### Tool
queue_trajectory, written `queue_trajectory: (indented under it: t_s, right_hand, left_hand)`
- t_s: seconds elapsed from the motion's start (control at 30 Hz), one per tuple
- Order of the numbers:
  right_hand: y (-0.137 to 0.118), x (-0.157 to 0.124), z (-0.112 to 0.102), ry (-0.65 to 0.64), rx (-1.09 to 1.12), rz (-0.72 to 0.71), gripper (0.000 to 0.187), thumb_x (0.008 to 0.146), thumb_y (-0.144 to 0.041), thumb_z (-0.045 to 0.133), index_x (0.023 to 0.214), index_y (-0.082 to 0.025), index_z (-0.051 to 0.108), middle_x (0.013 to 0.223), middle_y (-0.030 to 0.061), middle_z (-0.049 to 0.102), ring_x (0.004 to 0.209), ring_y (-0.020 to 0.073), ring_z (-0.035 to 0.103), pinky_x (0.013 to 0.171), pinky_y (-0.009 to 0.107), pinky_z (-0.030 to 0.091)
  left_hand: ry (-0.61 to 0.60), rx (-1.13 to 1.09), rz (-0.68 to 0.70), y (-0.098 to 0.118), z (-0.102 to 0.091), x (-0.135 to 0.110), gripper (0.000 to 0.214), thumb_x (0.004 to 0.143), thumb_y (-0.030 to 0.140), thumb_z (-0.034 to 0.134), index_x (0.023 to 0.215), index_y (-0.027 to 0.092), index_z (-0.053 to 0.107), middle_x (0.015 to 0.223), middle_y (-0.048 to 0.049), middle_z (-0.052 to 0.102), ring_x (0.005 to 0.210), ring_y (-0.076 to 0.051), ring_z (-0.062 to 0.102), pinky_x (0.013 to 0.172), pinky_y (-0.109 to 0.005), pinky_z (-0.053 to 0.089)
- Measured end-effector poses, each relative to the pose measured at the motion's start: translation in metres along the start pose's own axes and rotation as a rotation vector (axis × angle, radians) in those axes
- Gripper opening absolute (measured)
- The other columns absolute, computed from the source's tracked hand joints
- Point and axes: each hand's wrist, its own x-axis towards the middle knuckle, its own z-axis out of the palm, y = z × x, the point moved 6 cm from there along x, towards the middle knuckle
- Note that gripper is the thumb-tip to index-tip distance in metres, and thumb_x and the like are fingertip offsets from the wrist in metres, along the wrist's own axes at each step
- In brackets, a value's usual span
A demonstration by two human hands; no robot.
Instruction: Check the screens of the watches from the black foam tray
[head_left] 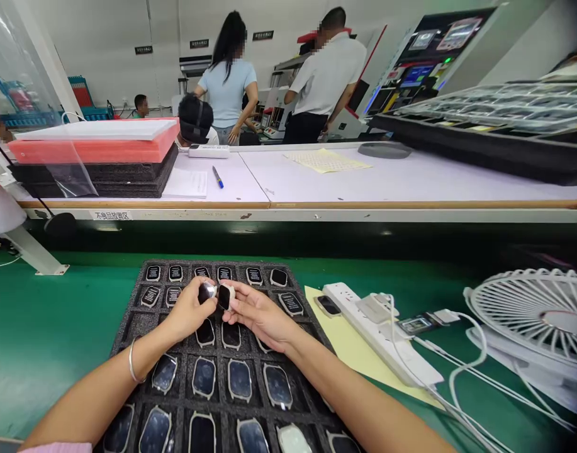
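My left hand (189, 309) pinching glossy piece (206, 291), type unclear. My right hand (257, 313) gripping watch (224, 297) just beside it, both over foam tray (140, 324). More watches in tray pockets. Tray on green worktop (56, 333); power strip (385, 340) right, fan (533, 314) further right.

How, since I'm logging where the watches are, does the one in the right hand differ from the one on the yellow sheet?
The held watch is raised in the right hand; the other watch lies flat on the yellow sheet. The held watch is over the dark tray; the other watch is right of it, beside the white power strip. Both have dark faces and pale rims.
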Motion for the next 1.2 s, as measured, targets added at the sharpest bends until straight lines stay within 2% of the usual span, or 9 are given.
queue_trajectory:
  t_s: [0.13,0.37,0.6,0.83,1.2]
  right_hand:
    - [-0.003,-0.003,0.007,-0.062,0.033,-0.019,0.048,0.081,-0.034,0.083,0.123,-0.024,0.063,0.095,0.0031,0.063,0.077,0.0145,0.065,0.074,0.028,0.051]
    - [-0.002,-0.005,0.013,-0.142,0.097,-0.025,0.044,0.085,-0.031,0.08,0.126,-0.026,0.063,0.095,0.0019,0.063,0.075,0.0126,0.063,0.074,0.027,0.05]
    - [0.0,-0.004,0.012,-0.142,0.074,-0.015,0.046,0.085,-0.032,0.08,0.126,-0.025,0.062,0.091,0.0015,0.062,0.074,0.0126,0.061,0.073,0.027,0.049]
    - [-0.001,-0.007,0.015,-0.133,0.051,-0.015,0.045,0.084,-0.033,0.08,0.125,-0.025,0.061,0.093,0.0014,0.062,0.075,0.0131,0.061,0.075,0.029,0.05]
    - [-0.001,-0.007,0.014,-0.133,0.047,-0.023,0.047,0.084,-0.033,0.079,0.127,-0.024,0.061,0.098,0.0026,0.061,0.075,0.0136,0.062,0.076,0.03,0.051]
  left_hand:
    - [0.004,0.025,0.007,0.003,-0.001,-0.005,0.033,0.079,0.028,0.057,0.109,0.018,0.049,0.108,-0.0074,0.057,0.102,-0.023,0.053,0.091,-0.036,0.04]
    - [0.02,0.031,-0.014,0.004,-0.003,-0.012,0.033,0.082,0.028,0.056,0.113,0.019,0.049,0.108,-0.0069,0.057,0.102,-0.024,0.054,0.093,-0.037,0.04]
    - [-0.005,0.024,-0.027,0.002,-0.002,-0.013,0.037,0.082,0.029,0.056,0.117,0.019,0.049,0.114,-0.0076,0.058,0.11,-0.025,0.053,0.098,-0.038,0.039]
    - [-0.015,0.058,-0.044,0.004,-0.002,-0.014,0.036,0.083,0.031,0.055,0.116,0.019,0.049,0.112,-0.007,0.058,0.105,-0.024,0.055,0.089,-0.034,0.044]
    - [-0.032,0.051,-0.053,0.004,-0.002,-0.014,0.037,0.082,0.03,0.054,0.118,0.019,0.049,0.113,-0.0076,0.058,0.11,-0.025,0.054,0.095,-0.036,0.042]
